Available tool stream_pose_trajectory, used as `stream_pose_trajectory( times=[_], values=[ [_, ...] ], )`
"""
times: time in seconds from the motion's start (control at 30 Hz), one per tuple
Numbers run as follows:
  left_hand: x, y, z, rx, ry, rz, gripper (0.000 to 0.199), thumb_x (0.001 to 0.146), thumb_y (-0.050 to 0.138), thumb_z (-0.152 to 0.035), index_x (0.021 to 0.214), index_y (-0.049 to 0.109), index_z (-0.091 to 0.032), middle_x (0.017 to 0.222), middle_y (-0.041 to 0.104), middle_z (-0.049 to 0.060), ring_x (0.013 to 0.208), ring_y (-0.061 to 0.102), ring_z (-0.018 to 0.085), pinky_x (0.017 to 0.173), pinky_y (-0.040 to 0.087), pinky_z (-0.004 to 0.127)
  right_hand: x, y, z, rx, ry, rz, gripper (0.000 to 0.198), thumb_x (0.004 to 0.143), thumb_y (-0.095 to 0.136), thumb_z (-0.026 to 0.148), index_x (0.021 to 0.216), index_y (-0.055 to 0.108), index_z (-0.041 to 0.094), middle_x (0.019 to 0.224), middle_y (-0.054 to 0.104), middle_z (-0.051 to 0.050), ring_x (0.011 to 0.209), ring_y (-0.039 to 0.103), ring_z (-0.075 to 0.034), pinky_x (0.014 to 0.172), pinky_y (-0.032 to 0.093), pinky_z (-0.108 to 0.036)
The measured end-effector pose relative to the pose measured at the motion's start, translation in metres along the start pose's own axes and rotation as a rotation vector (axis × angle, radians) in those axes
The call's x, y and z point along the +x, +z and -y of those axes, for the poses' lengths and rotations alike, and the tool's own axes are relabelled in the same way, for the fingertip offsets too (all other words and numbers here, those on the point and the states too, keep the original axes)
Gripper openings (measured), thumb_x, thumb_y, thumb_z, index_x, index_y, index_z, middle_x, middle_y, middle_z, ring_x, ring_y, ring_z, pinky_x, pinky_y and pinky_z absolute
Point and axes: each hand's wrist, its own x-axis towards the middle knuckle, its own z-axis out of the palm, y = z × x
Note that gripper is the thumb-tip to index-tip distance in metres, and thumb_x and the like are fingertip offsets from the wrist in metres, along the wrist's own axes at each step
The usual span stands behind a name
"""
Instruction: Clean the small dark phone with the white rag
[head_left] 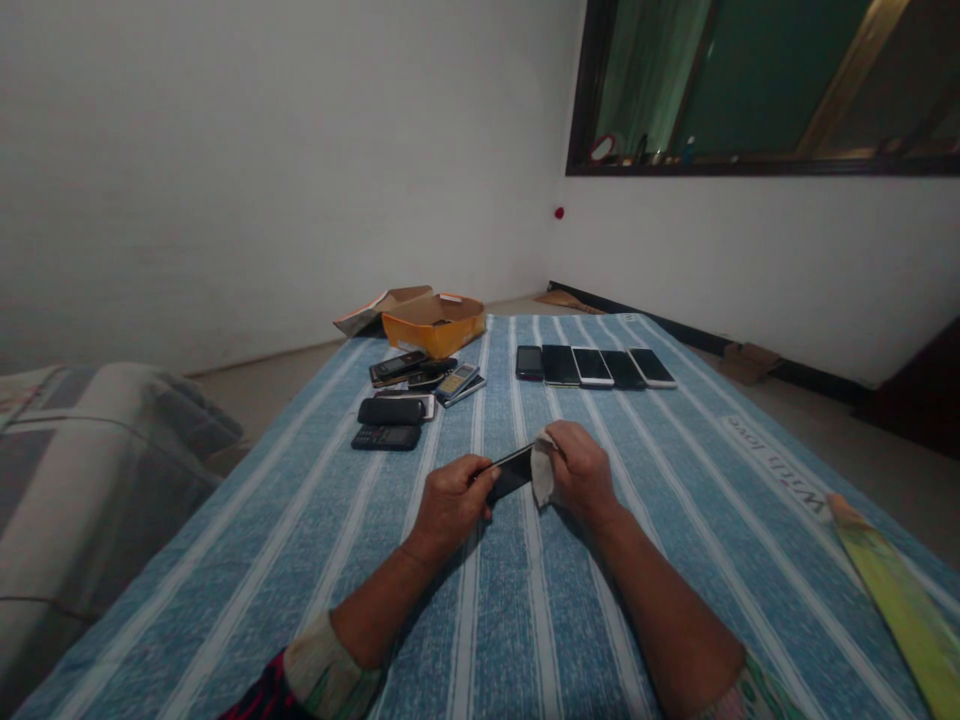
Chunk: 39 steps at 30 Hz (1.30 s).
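Observation:
My left hand (pixel 450 500) grips the near end of a black phone (pixel 511 470), held just above the blue striped bedsheet (pixel 675 520). My right hand (pixel 581 470) presses a small white cloth (pixel 543 470) against the phone's far end. A row of several smartphones (pixel 595 366) lies face up beyond my hands. To the left lies a loose pile of older phones (pixel 412 390), with a black keypad phone (pixel 386 437) nearest to me.
An open orange cardboard box (pixel 433 322) stands at the far edge of the sheet. A folded grey blanket (pixel 90 470) lies at the left. A yellow-green bat (pixel 900 600) rests at the right edge. White walls and a dark window frame (pixel 757 165) stand behind.

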Motion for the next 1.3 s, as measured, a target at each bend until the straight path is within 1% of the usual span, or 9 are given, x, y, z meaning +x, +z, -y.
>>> stream_pose_trajectory(
  times=[0.13,0.23,0.37,0.5,0.67,0.8,1.03,1.17,1.3],
  values=[
    [-0.003,0.002,0.002,0.072,0.085,0.006,0.018,0.085,0.056,-0.03,0.081,0.067,-0.017,0.056,0.062,-0.002,0.044,0.061,0.014,0.049,0.047,0.025,0.002,-0.004,0.005,-0.037,-0.001,-0.08,0.032,0.088,0.04,0.005,0.108,0.06,0.018,0.088,0.063,-0.008,0.088,0.059,-0.021,0.079,0.047,-0.031],
    [-0.005,0.004,0.004,0.18,0.211,-0.015,0.016,0.087,0.055,-0.028,0.083,0.067,-0.018,0.062,0.066,0.0,0.051,0.062,0.014,0.051,0.047,0.023,0.003,-0.008,0.007,-0.081,-0.029,-0.081,0.034,0.088,0.039,0.004,0.11,0.061,0.019,0.092,0.063,-0.009,0.091,0.058,-0.021,0.078,0.047,-0.031],
    [-0.008,0.01,0.005,0.263,0.405,-0.042,0.017,0.089,0.052,-0.024,0.085,0.067,-0.016,0.066,0.067,0.003,0.056,0.063,0.014,0.054,0.048,0.023,0.006,-0.012,0.005,-0.224,-0.098,-0.097,0.023,0.089,0.043,0.008,0.091,0.064,0.018,0.096,0.06,-0.011,0.091,0.054,-0.022,0.075,0.046,-0.031],
    [-0.01,0.014,0.003,0.285,0.473,-0.048,0.018,0.091,0.05,-0.023,0.086,0.066,-0.016,0.066,0.067,0.003,0.056,0.062,0.014,0.054,0.047,0.023,0.003,-0.004,0.006,-0.342,-0.144,-0.06,0.024,0.09,0.045,0.01,0.074,0.06,0.018,0.09,0.06,-0.011,0.087,0.051,-0.023,0.074,0.043,-0.032],
    [-0.011,0.015,0.0,0.262,0.418,-0.054,0.02,0.09,0.05,-0.025,0.081,0.066,-0.016,0.062,0.065,0.002,0.056,0.062,0.015,0.055,0.047,0.024,-0.007,0.015,0.015,-0.256,-0.103,0.051,0.022,0.084,0.046,0.007,0.068,0.057,0.019,0.082,0.058,-0.008,0.08,0.049,-0.022,0.075,0.04,-0.034],
    [-0.01,0.015,0.0,0.204,0.329,-0.051,0.021,0.088,0.051,-0.027,0.08,0.067,-0.017,0.062,0.065,0.002,0.057,0.063,0.015,0.056,0.047,0.024,-0.009,0.017,0.025,-0.045,-0.1,0.112,0.02,0.082,0.044,0.007,0.075,0.059,0.018,0.083,0.059,-0.007,0.083,0.052,-0.021,0.088,0.039,-0.039],
    [-0.009,0.014,-0.002,0.135,0.163,-0.014,0.025,0.087,0.049,-0.029,0.071,0.065,-0.018,0.052,0.059,-0.003,0.049,0.059,0.013,0.054,0.046,0.024,-0.006,0.009,0.044,0.122,-0.072,0.22,0.023,0.092,0.041,0.018,0.084,0.062,0.019,0.086,0.062,-0.005,0.086,0.055,-0.019,0.105,0.031,-0.044],
    [-0.01,0.014,-0.004,0.081,0.097,0.01,0.027,0.088,0.049,-0.033,0.074,0.066,-0.017,0.052,0.058,-0.003,0.044,0.058,0.012,0.053,0.047,0.024,-0.006,0.014,0.038,0.132,-0.058,0.194,0.027,0.094,0.039,0.017,0.082,0.062,0.02,0.083,0.062,-0.004,0.084,0.056,-0.018,0.106,0.032,-0.044],
    [-0.008,0.014,-0.005,0.031,0.052,0.013,0.024,0.086,0.052,-0.032,0.08,0.068,-0.016,0.058,0.062,-0.002,0.041,0.059,0.012,0.051,0.048,0.025,-0.005,0.012,0.028,0.167,-0.01,0.213,0.022,0.093,0.041,0.015,0.097,0.062,0.019,0.09,0.065,-0.005,0.089,0.059,-0.018,0.111,0.025,-0.047]
  ],
)
